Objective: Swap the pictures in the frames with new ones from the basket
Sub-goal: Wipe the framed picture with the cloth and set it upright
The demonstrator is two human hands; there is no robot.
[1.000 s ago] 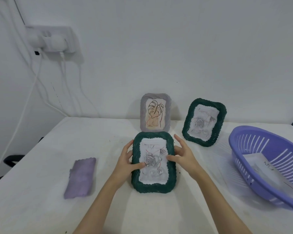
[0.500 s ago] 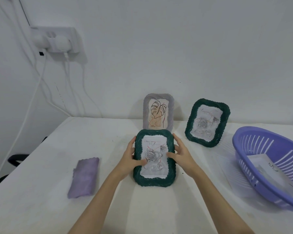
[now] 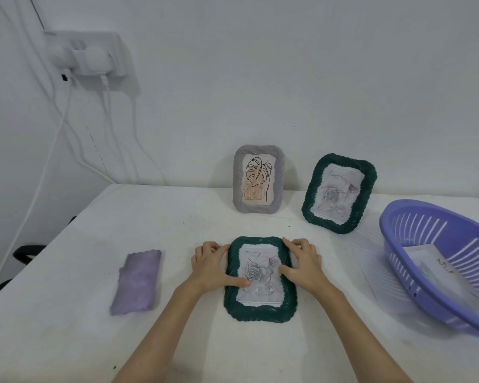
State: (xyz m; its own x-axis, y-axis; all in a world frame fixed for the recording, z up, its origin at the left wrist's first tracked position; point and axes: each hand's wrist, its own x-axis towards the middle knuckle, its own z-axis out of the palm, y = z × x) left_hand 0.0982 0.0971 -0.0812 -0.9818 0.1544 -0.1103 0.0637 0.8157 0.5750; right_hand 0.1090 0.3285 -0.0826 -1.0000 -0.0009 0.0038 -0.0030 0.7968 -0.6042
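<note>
A dark green frame (image 3: 260, 312) with a grey rose picture lies face up on the white table in front of me. My left hand (image 3: 212, 268) grips its left edge, thumb on the picture. My right hand (image 3: 302, 265) grips its right edge, thumb on the picture too. Against the wall stand a grey frame (image 3: 257, 179) with a leaf drawing and a second green frame (image 3: 339, 193) with a rose picture. At the right, a purple basket (image 3: 407, 244) holds white picture sheets (image 3: 443, 272).
A purple frame back (image 3: 138, 281) lies flat on the table to the left of my hands. A wall socket (image 3: 90, 55) with plugs and white cables hangs at upper left. A dark chair part (image 3: 25, 251) shows past the table's left edge.
The green frame I hold has gone from tilted up to lying flat on the table, closer to me. Both hands stayed on its sides.
</note>
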